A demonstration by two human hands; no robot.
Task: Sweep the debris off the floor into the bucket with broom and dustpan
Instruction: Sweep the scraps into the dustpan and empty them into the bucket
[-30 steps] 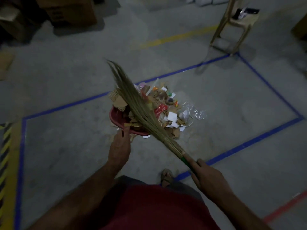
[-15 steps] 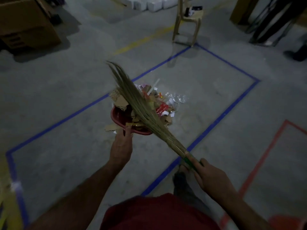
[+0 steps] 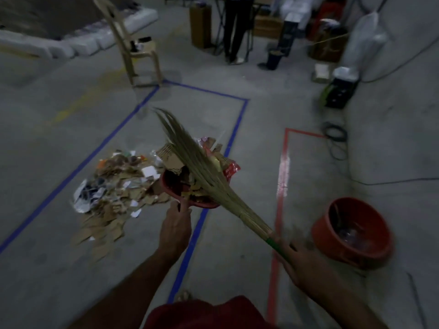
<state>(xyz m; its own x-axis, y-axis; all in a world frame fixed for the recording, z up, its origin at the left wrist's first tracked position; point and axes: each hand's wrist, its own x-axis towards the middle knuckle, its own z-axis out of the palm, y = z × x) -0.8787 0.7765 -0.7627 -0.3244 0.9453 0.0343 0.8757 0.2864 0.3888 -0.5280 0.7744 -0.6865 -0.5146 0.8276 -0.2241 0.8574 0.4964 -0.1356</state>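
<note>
My left hand point(image 3: 176, 230) grips the near edge of a red dustpan point(image 3: 204, 202), held off the floor and heaped with cardboard scraps and wrappers. My right hand point(image 3: 293, 258) grips the green handle of a straw broom point(image 3: 202, 166), whose bristles lie across the loaded dustpan and point up to the left. A pile of debris point(image 3: 114, 193), made of cardboard bits, paper and plastic, lies on the floor to the left of the dustpan. The red bucket point(image 3: 354, 233) stands on the floor at the right, close to my right hand, with some clear plastic inside.
Blue tape lines point(image 3: 190, 245) and a red tape line point(image 3: 281, 186) mark the concrete floor. A plastic chair point(image 3: 133, 48) stands at the back left. A person's legs point(image 3: 234, 32), boxes, bags and cables point(image 3: 335, 141) crowd the back and right side.
The view has swung to the right, bringing the red bucket into sight. The loaded dustpan and broom have moved right, away from the debris pile, which now lies to their left.
</note>
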